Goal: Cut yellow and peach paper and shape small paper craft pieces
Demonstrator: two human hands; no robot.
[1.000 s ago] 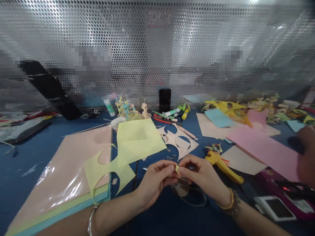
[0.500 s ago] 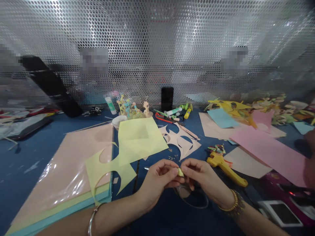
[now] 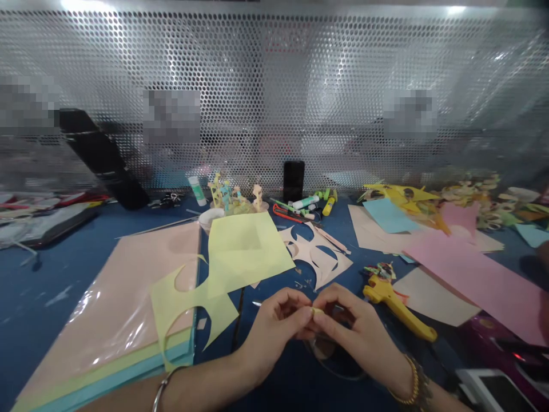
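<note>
The fingertips of the left hand (image 3: 278,327) and the right hand (image 3: 358,325) meet low in the middle of the view, curled inward rather than spread. Together they pinch a pale yellow paper scrap (image 3: 318,311), pressing it between thumbs and forefingers. Only its small end shows, so its full shape is hidden. The hands hover over the near edge of the blue worktop (image 3: 45,286), whose surface is scuffed with pale marks.

A plain metal bangle (image 3: 163,389) circles the left wrist, and a gold beaded bracelet (image 3: 414,387) sits on the right. Just left of the hands lies a pale yellow cut sheet (image 3: 195,315) with curved, scooped-out edges. It overlaps a stack of peach, green and blue paper sheets (image 3: 107,303) in glossy plastic film. A matt square of yellow paper (image 3: 246,252) rests beside it, touching the cut sheet. Beyond the fingertips lies a peach cut-paper piece (image 3: 319,254) with crescent-shaped holes. To the right, a yellow plastic-handled tool (image 3: 397,306) lies slantwise near a long pink paper sheet (image 3: 476,280). Along the far edge, a black phone (image 3: 294,181) stands upright before a perforated metal screen (image 3: 274,97), near small paper models (image 3: 234,197) and a white bowl (image 3: 211,218).
</note>
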